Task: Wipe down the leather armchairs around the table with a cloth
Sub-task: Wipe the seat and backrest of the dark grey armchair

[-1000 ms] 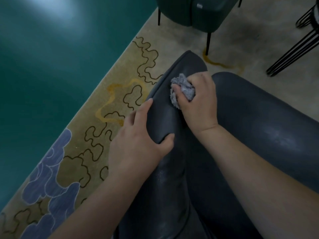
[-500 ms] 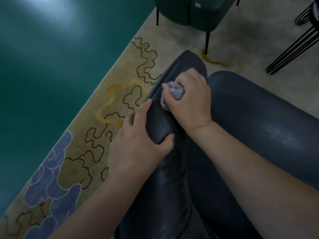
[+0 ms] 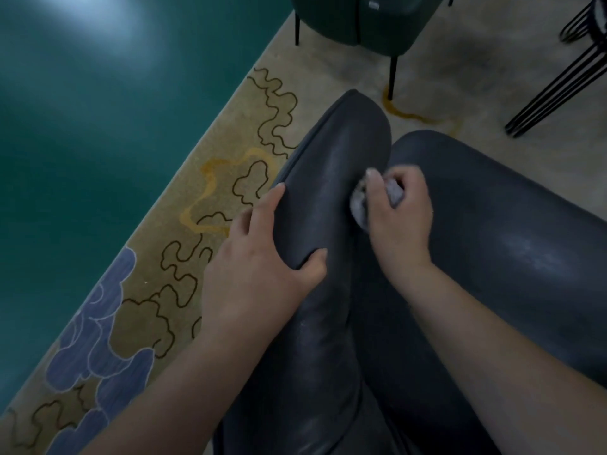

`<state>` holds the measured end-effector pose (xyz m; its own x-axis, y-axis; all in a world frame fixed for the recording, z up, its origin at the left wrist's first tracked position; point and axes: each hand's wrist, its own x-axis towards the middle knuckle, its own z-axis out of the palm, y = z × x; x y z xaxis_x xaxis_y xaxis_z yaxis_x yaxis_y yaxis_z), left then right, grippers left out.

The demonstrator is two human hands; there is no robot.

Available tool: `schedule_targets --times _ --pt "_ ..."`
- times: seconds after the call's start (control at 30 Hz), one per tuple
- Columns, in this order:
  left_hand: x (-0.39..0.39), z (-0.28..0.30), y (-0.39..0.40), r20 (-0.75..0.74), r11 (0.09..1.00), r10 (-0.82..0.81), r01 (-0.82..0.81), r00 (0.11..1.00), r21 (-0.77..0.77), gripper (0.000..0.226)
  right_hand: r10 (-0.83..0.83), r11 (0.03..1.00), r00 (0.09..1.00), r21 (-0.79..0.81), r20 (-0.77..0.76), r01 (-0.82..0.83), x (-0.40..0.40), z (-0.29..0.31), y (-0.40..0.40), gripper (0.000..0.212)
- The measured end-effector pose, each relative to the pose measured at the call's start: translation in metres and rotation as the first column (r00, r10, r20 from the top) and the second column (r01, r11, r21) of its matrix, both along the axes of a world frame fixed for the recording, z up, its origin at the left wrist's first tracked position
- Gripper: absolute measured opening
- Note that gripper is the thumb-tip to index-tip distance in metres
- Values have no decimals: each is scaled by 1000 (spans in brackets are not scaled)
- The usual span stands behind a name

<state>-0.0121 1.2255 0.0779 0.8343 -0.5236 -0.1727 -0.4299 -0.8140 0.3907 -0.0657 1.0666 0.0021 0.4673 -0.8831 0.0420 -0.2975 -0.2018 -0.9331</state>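
A dark grey leather armchair [image 3: 512,244] fills the lower right of the head view; its padded armrest [image 3: 341,149] runs up the middle. My left hand [image 3: 262,257] grips the armrest, fingers over its outer side and thumb on the inner side. My right hand [image 3: 400,215] holds a bunched grey cloth [image 3: 359,208] and presses it into the gap between the armrest and the seat cushion. Most of the cloth is hidden by my fingers.
A second, dark green armchair [image 3: 361,18] on thin black legs stands at the top. Black wire table legs [image 3: 565,80] slant at the upper right. A patterned beige rug [image 3: 184,257] lies under the chairs, with teal floor [image 3: 98,126] on the left.
My right hand with the cloth has slid down off the top of the armrest, toward me, into the crease beside the seat. My left hand has kept its grip.
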Motion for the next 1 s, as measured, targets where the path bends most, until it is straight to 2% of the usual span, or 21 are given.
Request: schedule_targets --times 0.07,0.13,0.2,0.27,0.33,0.43,0.47,0.57,0.63,0.7,0.77,0.8,0.87,0.93,1.0 --pt "0 -2 0 5 1000 -1 1 1000 6 84 75 993 993 -102 87 -66 19 23 15 24" --pt "0 -2 1 5 1000 -3 3 1000 3 85 173 961 983 -228 57 -156 25 29 29 24" --pt "0 -2 1 2 1000 -3 3 1000 0 84 171 958 983 -245 71 -149 18 16 30 21" --pt "1 -3 1 -4 1000 -3 3 1000 -1 84 94 988 988 -134 119 -78 3 -7 28 19" --pt "1 -3 1 -13 1000 0 0 1000 -18 84 30 996 998 83 62 -35 -17 -35 37 21" --pt "0 -2 2 -20 999 0 0 1000 -39 84 81 874 995 483 -52 -46 -50 -72 64 28" --pt "-1 -2 2 -20 999 1 -2 1000 -40 83 78 841 994 540 -75 -25 -53 -73 69 28" --pt "-1 -4 0 17 999 7 -6 1000 -31 83 -71 905 995 415 -72 95 -37 -47 55 29" --pt "-1 -6 1 40 1000 2 -1 999 -28 83 -152 932 985 344 86 114 -22 -15 46 25" --pt "1 -8 2 55 999 -4 6 998 -43 84 -81 974 976 222 200 36 -14 6 50 19" --pt "2 -10 3 66 999 -11 14 998 -43 85 38 993 983 106 182 -58 -17 8 60 17" --pt "2 -10 3 70 999 -11 14 997 -35 85 47 991 985 116 165 -67 -20 4 64 18" --pt "2 -10 3 72 1000 -9 11 997 -27 84 -6 971 992 237 126 -24 -31 -13 71 20" --pt "2 -10 2 76 999 -12 14 997 -34 84 -16 918 998 398 62 -10 -49 -34 83 23" --pt "2 -10 3 74 999 -19 22 997 -39 84 52 836 998 548 -17 -34 -70 -50 96 25"
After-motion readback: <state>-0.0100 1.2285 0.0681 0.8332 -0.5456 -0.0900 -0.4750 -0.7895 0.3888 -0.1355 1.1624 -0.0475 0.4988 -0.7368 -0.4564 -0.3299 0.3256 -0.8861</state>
